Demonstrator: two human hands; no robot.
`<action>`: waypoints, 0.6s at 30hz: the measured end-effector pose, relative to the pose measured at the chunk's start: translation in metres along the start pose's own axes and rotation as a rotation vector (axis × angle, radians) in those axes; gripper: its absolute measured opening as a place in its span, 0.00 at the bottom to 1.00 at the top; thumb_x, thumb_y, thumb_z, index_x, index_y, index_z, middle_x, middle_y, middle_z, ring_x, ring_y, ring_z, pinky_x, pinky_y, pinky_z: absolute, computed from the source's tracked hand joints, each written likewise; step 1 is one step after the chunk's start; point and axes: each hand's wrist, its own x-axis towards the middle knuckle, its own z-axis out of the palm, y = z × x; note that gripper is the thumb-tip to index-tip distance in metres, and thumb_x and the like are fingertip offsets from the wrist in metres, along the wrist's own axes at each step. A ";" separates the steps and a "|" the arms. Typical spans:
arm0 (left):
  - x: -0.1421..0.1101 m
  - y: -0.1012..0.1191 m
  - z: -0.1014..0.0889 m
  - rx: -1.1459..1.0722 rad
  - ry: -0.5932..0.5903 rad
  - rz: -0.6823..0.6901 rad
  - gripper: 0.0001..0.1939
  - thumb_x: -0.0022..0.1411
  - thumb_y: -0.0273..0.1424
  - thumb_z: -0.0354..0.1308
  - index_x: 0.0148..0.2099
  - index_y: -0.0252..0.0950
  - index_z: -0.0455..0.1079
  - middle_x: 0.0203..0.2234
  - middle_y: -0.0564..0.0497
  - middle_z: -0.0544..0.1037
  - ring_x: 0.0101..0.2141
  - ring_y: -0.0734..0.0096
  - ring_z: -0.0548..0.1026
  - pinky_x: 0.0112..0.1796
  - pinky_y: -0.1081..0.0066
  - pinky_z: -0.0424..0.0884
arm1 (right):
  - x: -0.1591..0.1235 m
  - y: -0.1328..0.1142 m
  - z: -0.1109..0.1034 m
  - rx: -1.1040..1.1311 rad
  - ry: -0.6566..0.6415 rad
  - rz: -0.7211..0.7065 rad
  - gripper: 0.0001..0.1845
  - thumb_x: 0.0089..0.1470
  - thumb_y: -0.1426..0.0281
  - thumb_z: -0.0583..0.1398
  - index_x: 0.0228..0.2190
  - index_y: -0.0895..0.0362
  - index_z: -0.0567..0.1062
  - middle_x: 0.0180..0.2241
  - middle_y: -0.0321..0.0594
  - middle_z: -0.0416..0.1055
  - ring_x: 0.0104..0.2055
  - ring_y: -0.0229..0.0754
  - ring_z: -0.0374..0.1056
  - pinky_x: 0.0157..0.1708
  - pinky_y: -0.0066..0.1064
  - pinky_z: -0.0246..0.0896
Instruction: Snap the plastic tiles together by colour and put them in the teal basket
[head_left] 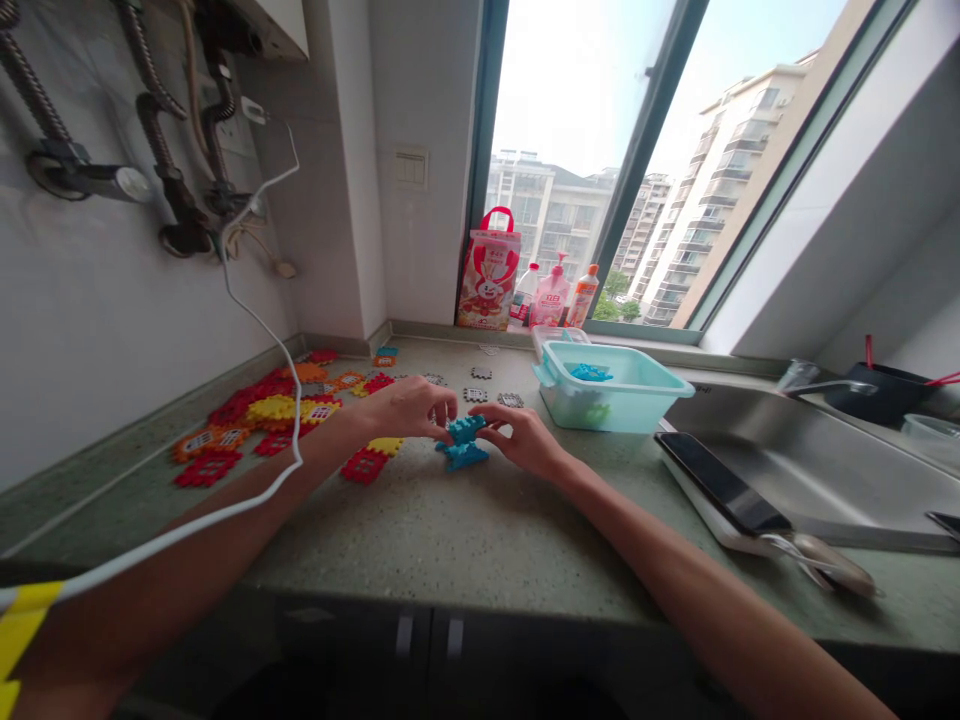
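Observation:
Over the counter, my left hand and my right hand meet at a blue interlocking building piece. Fingers of the left pinch its left side, while the right has thumb and fingers closed at its right edge. Directly below sits more blue plastic, low on the counter; whether it is joined to the upper piece I cannot tell. Under and beside my left forearm lie red interlocking pieces and yellow ones. Several grey pieces are spread behind my hands.
A turquoise tub holding blue pieces stands right of my hands. Farther right are a phone and a steel sink. A white cable hangs across my left forearm. Bottles and a red bag line the windowsill.

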 end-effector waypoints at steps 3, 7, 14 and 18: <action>0.003 -0.008 0.000 0.042 0.008 0.016 0.16 0.57 0.41 0.72 0.46 0.40 0.82 0.34 0.54 0.84 0.34 0.72 0.79 0.34 0.77 0.65 | 0.000 0.004 0.003 0.012 -0.018 0.023 0.16 0.61 0.71 0.67 0.50 0.52 0.80 0.39 0.39 0.83 0.37 0.43 0.80 0.44 0.34 0.75; 0.005 -0.020 0.005 -0.093 -0.116 -0.014 0.20 0.54 0.39 0.72 0.51 0.43 0.83 0.35 0.54 0.83 0.35 0.70 0.77 0.34 0.76 0.65 | 0.001 0.006 0.009 0.047 -0.063 0.062 0.16 0.60 0.72 0.66 0.50 0.52 0.81 0.40 0.39 0.83 0.38 0.43 0.80 0.44 0.34 0.76; 0.006 -0.021 0.019 -0.274 -0.147 0.006 0.12 0.52 0.39 0.73 0.37 0.39 0.83 0.25 0.57 0.78 0.27 0.72 0.74 0.29 0.76 0.63 | 0.003 0.006 0.012 0.092 -0.044 0.060 0.16 0.60 0.71 0.65 0.50 0.54 0.82 0.45 0.44 0.81 0.39 0.42 0.79 0.40 0.32 0.77; 0.004 -0.021 0.022 -0.360 -0.161 -0.057 0.40 0.48 0.39 0.77 0.63 0.40 0.75 0.31 0.54 0.82 0.32 0.68 0.79 0.33 0.74 0.68 | 0.003 0.005 0.011 0.085 -0.038 0.090 0.21 0.58 0.73 0.66 0.53 0.53 0.80 0.42 0.42 0.82 0.37 0.41 0.79 0.40 0.31 0.77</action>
